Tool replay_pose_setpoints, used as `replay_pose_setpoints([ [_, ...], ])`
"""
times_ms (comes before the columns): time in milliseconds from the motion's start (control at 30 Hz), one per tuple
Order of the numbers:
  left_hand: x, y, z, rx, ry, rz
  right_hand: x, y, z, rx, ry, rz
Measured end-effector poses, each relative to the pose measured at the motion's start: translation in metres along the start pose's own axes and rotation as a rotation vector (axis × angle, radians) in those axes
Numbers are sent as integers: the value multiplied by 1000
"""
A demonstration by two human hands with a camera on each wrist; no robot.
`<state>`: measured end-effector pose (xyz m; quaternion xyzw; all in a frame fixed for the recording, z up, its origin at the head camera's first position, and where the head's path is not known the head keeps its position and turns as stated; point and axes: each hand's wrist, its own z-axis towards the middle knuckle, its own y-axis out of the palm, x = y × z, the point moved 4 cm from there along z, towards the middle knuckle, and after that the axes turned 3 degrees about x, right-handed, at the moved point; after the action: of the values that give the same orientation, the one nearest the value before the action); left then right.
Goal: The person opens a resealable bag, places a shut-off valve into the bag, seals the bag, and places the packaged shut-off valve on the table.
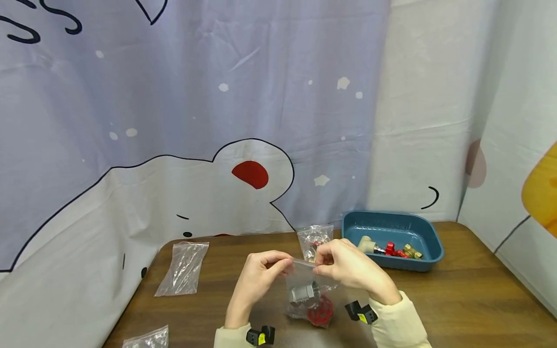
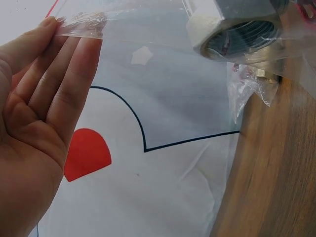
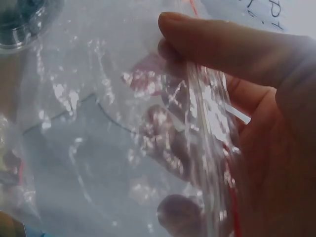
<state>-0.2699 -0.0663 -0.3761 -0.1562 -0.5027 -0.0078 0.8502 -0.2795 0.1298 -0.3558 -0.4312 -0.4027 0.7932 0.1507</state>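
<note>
Pinching clear bag (image 1: 300,275) by top edge, left hand (image 1: 261,274) and right hand (image 1: 349,264) both closed thumb-to-finger; best hold edge taut, metal fitting (image 1: 303,293) hanging low.

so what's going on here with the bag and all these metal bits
A person's left hand and right hand are pinching the top edge of a clear plastic bag, with a metal fitting showing inside it. A red wheel sits just below. Farther back on the table, a blue tray holds a few more fittings. Whether the held bag is sealed, I can't tell.
</note>
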Motion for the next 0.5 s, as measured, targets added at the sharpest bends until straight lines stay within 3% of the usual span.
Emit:
replay_pose_setpoints([
  [500,-1,-1,-2,-4,-22,-14,1,3,0,-19,-4,35],
])
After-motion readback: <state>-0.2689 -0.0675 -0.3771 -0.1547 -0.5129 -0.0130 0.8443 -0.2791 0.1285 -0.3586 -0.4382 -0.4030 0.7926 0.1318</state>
